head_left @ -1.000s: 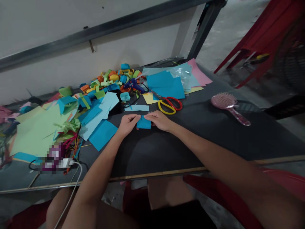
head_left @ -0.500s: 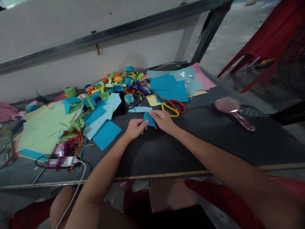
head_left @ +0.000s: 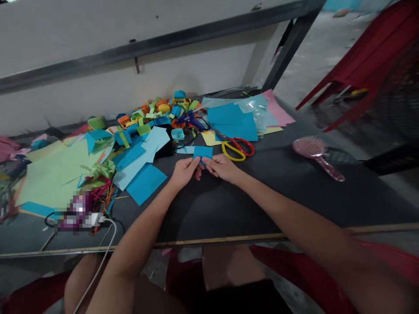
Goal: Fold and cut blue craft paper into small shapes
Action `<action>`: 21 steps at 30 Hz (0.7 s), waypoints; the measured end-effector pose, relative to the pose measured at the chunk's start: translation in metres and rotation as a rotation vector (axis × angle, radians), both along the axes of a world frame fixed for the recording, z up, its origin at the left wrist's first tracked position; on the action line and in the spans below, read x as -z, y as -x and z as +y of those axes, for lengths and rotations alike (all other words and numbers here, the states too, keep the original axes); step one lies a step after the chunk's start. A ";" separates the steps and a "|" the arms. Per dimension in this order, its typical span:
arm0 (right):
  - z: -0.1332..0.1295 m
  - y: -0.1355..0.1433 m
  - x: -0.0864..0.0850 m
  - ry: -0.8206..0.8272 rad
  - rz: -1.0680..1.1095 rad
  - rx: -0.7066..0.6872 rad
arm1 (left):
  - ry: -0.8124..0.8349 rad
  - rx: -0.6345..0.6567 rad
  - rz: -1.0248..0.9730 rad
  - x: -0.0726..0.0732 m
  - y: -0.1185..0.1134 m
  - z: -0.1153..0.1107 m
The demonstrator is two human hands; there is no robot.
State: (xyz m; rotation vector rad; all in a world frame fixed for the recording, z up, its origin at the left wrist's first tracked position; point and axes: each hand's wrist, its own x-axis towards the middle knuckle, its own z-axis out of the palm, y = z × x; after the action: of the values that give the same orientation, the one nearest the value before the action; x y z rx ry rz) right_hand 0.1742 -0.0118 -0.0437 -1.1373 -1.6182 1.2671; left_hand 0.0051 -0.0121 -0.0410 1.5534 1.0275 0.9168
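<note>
A small blue piece of paper (head_left: 203,152) is pinched between both my hands just above the dark table. My left hand (head_left: 187,171) grips its lower left edge, thumb on top. My right hand (head_left: 221,167) holds the lower right edge the same way, and the two thumbs nearly meet. Behind the paper lies a pale blue strip (head_left: 185,149), partly covered by it. Scissors (head_left: 233,149) with one red and one yellow handle rest just right of my right hand. To the left of my left hand is a blue sheet (head_left: 145,183).
A heap of folded colored paper pieces (head_left: 160,109) and a blue glue gun (head_left: 191,120) sit at the back. Blue sheets (head_left: 231,121) lie behind the scissors. A pink hairbrush (head_left: 317,153) is on the right. Green sheets (head_left: 55,174) and a white cable (head_left: 113,235) are on the left.
The blue paper has been turned from a tilted position to lie squarely across, both hands now at its lower edge. My right hand has moved slightly down from the upper side.
</note>
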 end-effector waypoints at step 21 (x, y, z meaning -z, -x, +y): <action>-0.037 -0.011 -0.014 -0.031 -0.445 0.045 | 0.005 0.210 0.250 -0.001 0.010 0.013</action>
State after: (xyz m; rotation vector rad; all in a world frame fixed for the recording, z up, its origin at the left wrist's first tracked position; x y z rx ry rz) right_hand 0.1847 -0.0492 -0.0297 -1.5043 -1.9086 0.9996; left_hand -0.0049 0.0009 -0.0399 1.7652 1.0138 0.5855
